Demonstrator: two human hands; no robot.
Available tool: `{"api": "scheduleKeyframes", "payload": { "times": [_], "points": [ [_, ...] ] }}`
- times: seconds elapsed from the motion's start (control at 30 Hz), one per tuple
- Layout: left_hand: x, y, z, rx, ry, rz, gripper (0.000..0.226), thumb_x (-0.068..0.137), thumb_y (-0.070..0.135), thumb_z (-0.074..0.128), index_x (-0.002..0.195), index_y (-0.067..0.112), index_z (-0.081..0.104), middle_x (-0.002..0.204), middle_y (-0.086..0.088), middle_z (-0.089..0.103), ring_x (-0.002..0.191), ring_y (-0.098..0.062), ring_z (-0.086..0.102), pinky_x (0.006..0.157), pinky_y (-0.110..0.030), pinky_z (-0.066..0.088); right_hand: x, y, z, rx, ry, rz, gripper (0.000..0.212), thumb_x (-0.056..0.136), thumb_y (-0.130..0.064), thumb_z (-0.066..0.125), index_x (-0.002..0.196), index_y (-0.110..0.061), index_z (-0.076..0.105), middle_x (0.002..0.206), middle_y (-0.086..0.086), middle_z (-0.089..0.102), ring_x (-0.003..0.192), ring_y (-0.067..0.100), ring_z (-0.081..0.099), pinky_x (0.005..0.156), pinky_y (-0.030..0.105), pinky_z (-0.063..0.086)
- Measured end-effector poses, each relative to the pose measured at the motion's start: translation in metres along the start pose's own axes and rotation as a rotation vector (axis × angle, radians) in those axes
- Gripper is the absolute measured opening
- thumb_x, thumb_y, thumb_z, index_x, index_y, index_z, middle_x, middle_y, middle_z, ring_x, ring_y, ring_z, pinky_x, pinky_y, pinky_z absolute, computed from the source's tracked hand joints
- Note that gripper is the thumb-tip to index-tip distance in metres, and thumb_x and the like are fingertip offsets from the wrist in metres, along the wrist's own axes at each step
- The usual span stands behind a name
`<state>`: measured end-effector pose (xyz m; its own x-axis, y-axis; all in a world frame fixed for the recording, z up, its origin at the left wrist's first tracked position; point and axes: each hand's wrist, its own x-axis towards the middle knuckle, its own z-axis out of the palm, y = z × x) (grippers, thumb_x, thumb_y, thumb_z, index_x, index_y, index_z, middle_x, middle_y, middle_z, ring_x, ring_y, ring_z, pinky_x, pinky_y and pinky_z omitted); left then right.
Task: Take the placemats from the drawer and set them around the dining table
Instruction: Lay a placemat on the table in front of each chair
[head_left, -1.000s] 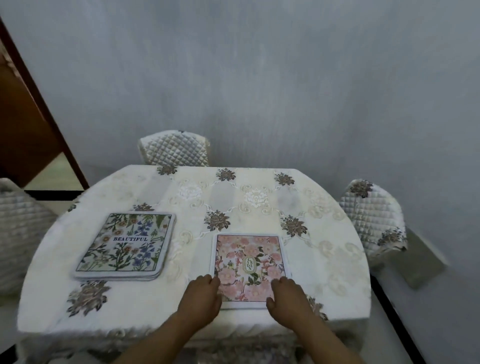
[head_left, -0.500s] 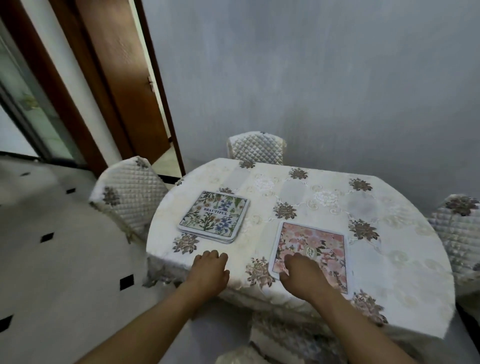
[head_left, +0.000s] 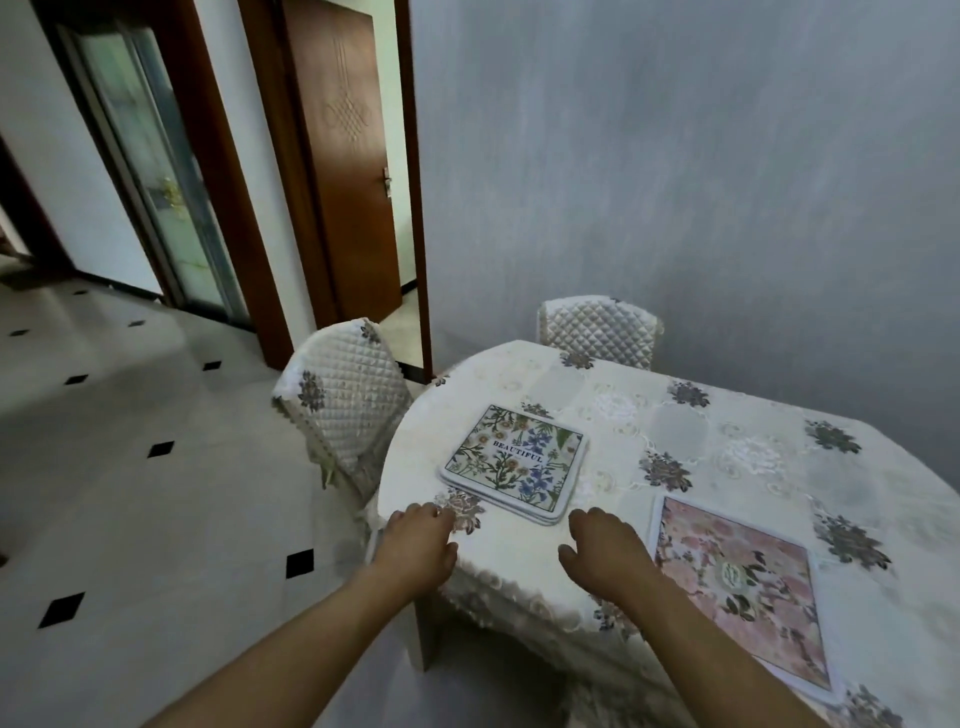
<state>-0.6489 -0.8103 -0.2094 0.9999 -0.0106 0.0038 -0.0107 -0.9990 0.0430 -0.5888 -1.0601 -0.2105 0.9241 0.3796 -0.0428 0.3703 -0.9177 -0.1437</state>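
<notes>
Head view: left hand (head_left: 418, 540) and right hand (head_left: 605, 551) are held empty, fingers relaxed. The stack of placemats (head_left: 514, 462) is seen just ahead, between them, its corner nearest the right hand.

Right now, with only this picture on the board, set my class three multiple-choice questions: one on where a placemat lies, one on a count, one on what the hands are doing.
1. Where is the pink placemat relative to the BEAUTIFUL stack?
A) on top of it
B) to its right, apart from it
C) on a chair seat

2. How many quilted chairs are in view?
A) one
B) two
C) four

3. What do the left hand and the right hand hold?
A) a placemat each
B) the stack, together
C) nothing

Answers:
1 B: bare tablecloth shows between the two.
2 B: the chair by the doorway and the chair at the wall.
3 C: both hands have loose fingers near the table edge, short of either placemat.
</notes>
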Motion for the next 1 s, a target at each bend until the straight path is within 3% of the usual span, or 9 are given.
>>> {"api": "scheduleKeyframes", "payload": {
  "times": [0.23,0.4,0.77,1.0],
  "points": [
    [0.061,-0.092,0.007,-0.005,-0.001,0.088,0.027,0.088,0.036,0.048,0.105,0.015,0.054,0.107,-0.01,0.059,0.104,-0.032,0.053,0.086,-0.042,0.042,0.071,-0.074,0.016,0.013,-0.019,0.119,0.029,0.087,-0.04,0.049,0.101,-0.015,0.055,0.102,0.008,0.061,0.092,0.028,0.059,0.077,0.035,0.046],
    [0.101,-0.119,0.012,-0.018,-0.016,0.149,0.028,0.09,0.036,0.047,0.108,0.016,0.053,0.109,-0.01,0.058,0.104,-0.031,0.052,0.084,-0.042,0.041,0.095,-0.088,0.022,0.001,-0.051,0.205,0.029,0.089,-0.039,0.048,0.103,-0.015,0.054,0.105,0.01,0.059,0.095,0.03,0.058,0.078,0.036,0.044],
    [0.2,-0.111,0.051,-0.015,-0.096,0.205,0.026,0.088,0.031,0.047,0.106,0.014,0.055,0.108,-0.011,0.059,0.103,-0.032,0.052,0.085,-0.041,0.042,0.167,-0.034,0.047,0.054,-0.105,0.357,0.03,0.089,-0.041,0.05,0.105,-0.016,0.055,0.107,0.009,0.059,0.099,0.03,0.059,0.081,0.035,0.044],
    [0.289,-0.104,0.093,-0.026,-0.177,0.118,0.025,0.086,0.025,0.048,0.109,0.016,0.054,0.107,-0.009,0.059,0.1,-0.03,0.054,0.081,-0.038,0.043,0.243,0.024,0.084,0.108,-0.125,0.377,0.03,0.089,-0.039,0.05,0.104,-0.013,0.055,0.106,0.01,0.062,0.097,0.029,0.061,0.076,0.033,0.044]
  ]
}}
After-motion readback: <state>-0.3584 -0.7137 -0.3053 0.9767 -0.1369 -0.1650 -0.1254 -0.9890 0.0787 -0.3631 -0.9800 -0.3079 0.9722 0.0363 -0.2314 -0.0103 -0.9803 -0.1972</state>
